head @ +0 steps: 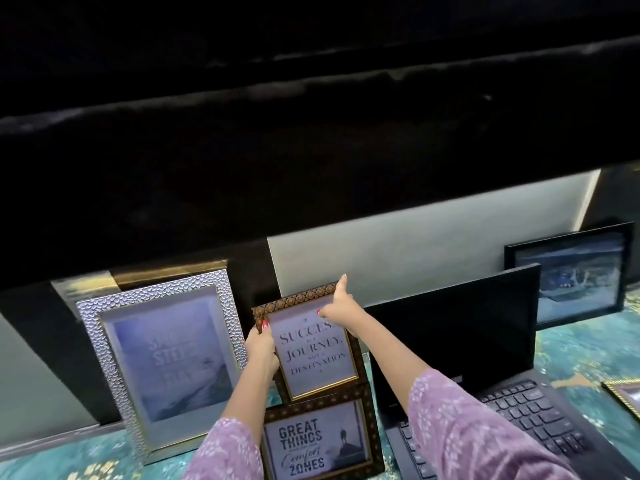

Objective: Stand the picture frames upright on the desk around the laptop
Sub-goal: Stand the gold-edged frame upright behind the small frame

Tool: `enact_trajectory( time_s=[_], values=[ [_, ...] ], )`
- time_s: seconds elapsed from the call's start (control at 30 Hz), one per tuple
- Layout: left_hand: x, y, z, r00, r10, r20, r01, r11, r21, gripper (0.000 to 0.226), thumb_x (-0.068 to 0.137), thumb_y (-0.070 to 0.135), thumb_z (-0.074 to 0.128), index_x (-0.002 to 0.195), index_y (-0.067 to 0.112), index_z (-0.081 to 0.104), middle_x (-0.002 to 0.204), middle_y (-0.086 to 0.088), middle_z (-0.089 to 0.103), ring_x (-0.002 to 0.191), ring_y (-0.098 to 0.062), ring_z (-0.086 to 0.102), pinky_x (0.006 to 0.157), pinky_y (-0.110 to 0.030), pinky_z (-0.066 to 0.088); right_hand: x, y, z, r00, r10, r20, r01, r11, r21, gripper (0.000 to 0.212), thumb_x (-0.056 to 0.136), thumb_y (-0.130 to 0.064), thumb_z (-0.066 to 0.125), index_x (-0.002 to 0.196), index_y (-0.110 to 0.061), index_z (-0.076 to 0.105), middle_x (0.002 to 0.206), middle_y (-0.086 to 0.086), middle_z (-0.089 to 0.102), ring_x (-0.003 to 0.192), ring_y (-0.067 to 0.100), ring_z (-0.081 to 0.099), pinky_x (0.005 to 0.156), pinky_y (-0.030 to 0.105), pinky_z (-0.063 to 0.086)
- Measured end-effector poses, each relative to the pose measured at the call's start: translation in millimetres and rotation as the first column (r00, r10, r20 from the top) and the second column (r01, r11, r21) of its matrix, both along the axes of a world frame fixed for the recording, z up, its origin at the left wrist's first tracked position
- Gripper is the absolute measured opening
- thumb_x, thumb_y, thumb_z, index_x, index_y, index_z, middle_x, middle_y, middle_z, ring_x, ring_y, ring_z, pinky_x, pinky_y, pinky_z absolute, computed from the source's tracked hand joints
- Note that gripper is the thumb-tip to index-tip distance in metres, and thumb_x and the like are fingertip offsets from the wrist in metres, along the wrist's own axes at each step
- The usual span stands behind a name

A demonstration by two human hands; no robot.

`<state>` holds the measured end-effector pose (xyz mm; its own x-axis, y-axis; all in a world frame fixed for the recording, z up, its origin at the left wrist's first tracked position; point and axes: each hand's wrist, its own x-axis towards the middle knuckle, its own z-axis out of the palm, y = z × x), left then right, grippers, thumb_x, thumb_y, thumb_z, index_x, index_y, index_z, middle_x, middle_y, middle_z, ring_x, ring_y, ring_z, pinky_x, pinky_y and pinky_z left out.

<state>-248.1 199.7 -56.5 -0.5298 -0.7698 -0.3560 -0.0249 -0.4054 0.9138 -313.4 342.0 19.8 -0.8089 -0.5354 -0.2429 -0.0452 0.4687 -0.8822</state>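
- Left hand [260,348]: reaches forward from a lilac patterned sleeve [225,452] and grips the left edge of the brown patterned frame [313,344], thumb on the front border, fingers wrapped behind.
- Right hand [338,308]: extends from the matching right sleeve across the laptop's left side. It pinches the frame's upper right corner, thumb on the front glass, index finger raised along the top corner.
- Brown patterned frame: held by both hands, tilted slightly anticlockwise, print facing the camera with the text "SUCCESS IS A JOURNEY, NOT A DESTINATION". It is between the silver frame and the laptop, directly behind the lower frame. Whether its base touches the surface cannot be told.
- Silver textured frame [162,358]: stands upright at far left, leaning back against the dark and pale wall panels [415,244]. Its bluish print is blurred.
- Lower brown frame [317,441]: stands in front, landscape format, reading "GREAT THINGS ... COMFORT ZONES". It sits just beside the laptop's left edge and overlaps the bottom of the held frame.
- Laptop [485,358]: open, screen dark, keyboard toward the camera, right of centre on the teal and gold patterned surface [571,355].
- Black frame [571,271]: stands behind the laptop's right side, landscape format, leaning on the wall, with a dark blue picture.
- Gold-edged frame [625,394]: only a corner shows at the right edge, lying on the surface.
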Motion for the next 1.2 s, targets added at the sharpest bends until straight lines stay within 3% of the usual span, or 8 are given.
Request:
enact_trajectory(
  time_s=[0.1,0.23,0.4,0.5,0.67,0.9,1.03,1.2],
  values=[
    [-15,-16,-27,0.997,-0.058,0.06,0.057,0.998,0.024,0.053,0.094,0.031,0.041,0.14,0.009,0.026,0.142,-0.019,0.042,0.124,-0.039,0.047,0.099,-0.055,0.043,3,-4,-19,1.0,-0.013,0.026,0.013,1.0,0.006,0.094,0.086,-0.004,0.049,0.136,-0.024,-0.027,0.153,0.018,-0.013,0.136,0.034,0.025,0.104,0.039,0.035],
    [-9,-5,-5,0.983,-0.164,0.084,0.164,0.986,0.009,0.06,0.095,0.026,0.043,0.145,0.01,0.013,0.149,-0.016,0.033,0.133,-0.033,0.039,0.108,-0.052,0.036,-3,-2,-29,0.997,-0.071,0.021,0.071,0.997,0.025,0.097,0.082,0.001,0.049,0.136,-0.025,-0.027,0.154,0.018,-0.008,0.136,0.034,0.023,0.104,0.041,0.039],
    [8,10,19,0.957,-0.262,0.124,0.273,0.959,-0.078,0.068,0.097,0.02,0.038,0.146,0.021,-0.009,0.157,-0.008,0.01,0.143,-0.029,0.016,0.117,-0.048,0.019,-6,-1,-38,0.995,-0.085,0.051,0.088,0.995,-0.049,0.089,0.085,0.005,0.043,0.138,-0.02,-0.024,0.155,0.011,-0.006,0.125,0.03,0.041,0.089,0.036,0.048],
    [5,17,33,0.901,-0.268,0.343,0.343,0.922,-0.182,0.077,0.096,0.022,0.041,0.143,0.017,-0.019,0.157,-0.014,-0.004,0.145,-0.033,0.005,0.119,-0.05,0.012,-5,-10,-37,0.999,-0.05,0.012,0.051,0.998,-0.035,0.079,0.086,0.006,0.033,0.14,-0.018,-0.021,0.153,0.013,-0.02,0.119,0.027,0.043,0.056,0.021,0.041],
    [9,24,42,0.899,-0.22,0.378,0.335,0.902,-0.272,0.079,0.093,0.017,0.048,0.145,0.015,-0.011,0.156,-0.014,-0.015,0.144,-0.035,0.006,0.117,-0.047,0.017,-1,-9,-39,0.996,-0.091,-0.018,0.091,0.996,0.0,0.077,0.085,0.006,0.034,0.142,-0.017,-0.013,0.153,0.013,-0.019,0.107,0.025,0.05,0.051,0.019,0.033],
    [44,57,30,0.988,-0.108,0.109,0.138,0.934,-0.329,0.031,0.089,0.008,0.05,0.118,0.017,0.048,0.129,-0.011,0.053,0.111,-0.023,0.053,0.087,-0.033,0.045,47,33,-31,0.979,-0.124,-0.16,0.056,0.925,-0.375,0.055,0.085,-0.004,0.05,0.133,-0.026,0.035,0.138,0.002,0.043,0.121,0.028,0.049,0.096,0.042,0.047],
    [77,91,41,0.994,-0.107,-0.021,0.092,0.927,-0.363,0.021,0.089,0.002,0.049,0.103,0.017,0.055,0.109,-0.007,0.061,0.107,-0.021,0.057,0.089,-0.035,0.047,83,69,-25,0.982,-0.16,-0.1,0.087,0.854,-0.514,0.041,0.085,-0.002,0.052,0.121,-0.019,0.045,0.123,0.002,0.053,0.116,0.016,0.05,0.082,0.013,0.049],
    [118,135,55,0.981,-0.169,-0.095,0.1,0.861,-0.498,0.022,0.089,-0.002,0.047,0.095,0.016,0.058,0.098,-0.005,0.064,0.094,-0.014,0.06,0.074,-0.016,0.051,117,114,-13,0.98,-0.165,-0.114,0.075,0.83,-0.553,0.037,0.084,0.005,0.051,0.111,-0.02,0.049,0.114,0.001,0.056,0.118,0.015,0.049,0.102,0.024,0.038]
  ],
)
